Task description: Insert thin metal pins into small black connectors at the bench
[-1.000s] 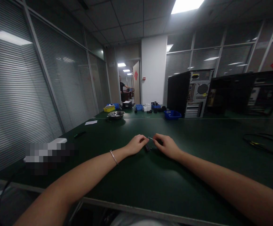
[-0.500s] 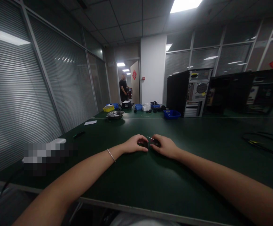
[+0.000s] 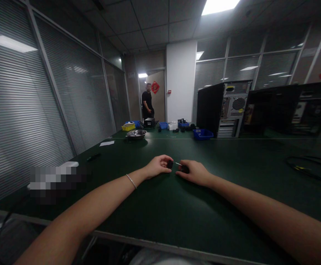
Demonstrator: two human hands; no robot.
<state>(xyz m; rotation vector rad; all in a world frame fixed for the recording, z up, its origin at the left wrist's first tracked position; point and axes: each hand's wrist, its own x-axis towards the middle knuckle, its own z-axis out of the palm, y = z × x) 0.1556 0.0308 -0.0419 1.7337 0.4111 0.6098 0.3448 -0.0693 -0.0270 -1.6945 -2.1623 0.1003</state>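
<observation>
Both my hands rest on a dark green table (image 3: 177, 213), close together near its middle. My left hand (image 3: 158, 166), with a thin bracelet at the wrist, pinches a small black part (image 3: 170, 164) at its fingertips. My right hand (image 3: 194, 172) grips another small black piece (image 3: 184, 169), from which a thin metal pin (image 3: 178, 163) points toward the left hand's part. The two pieces sit a finger's width apart. What the parts are is too small and dark to tell.
A metal bowl (image 3: 136, 134), yellow and blue bins (image 3: 202, 134) and small black parts sit at the far end. An open computer tower (image 3: 222, 109) stands back right. Cables (image 3: 309, 166) lie at the right. A person (image 3: 147, 105) in black stands by the doorway.
My hands have shifted slightly and the two small pieces are now held apart rather than hidden between my fingers. The person at the back has stepped into the doorway and the door has swung.
</observation>
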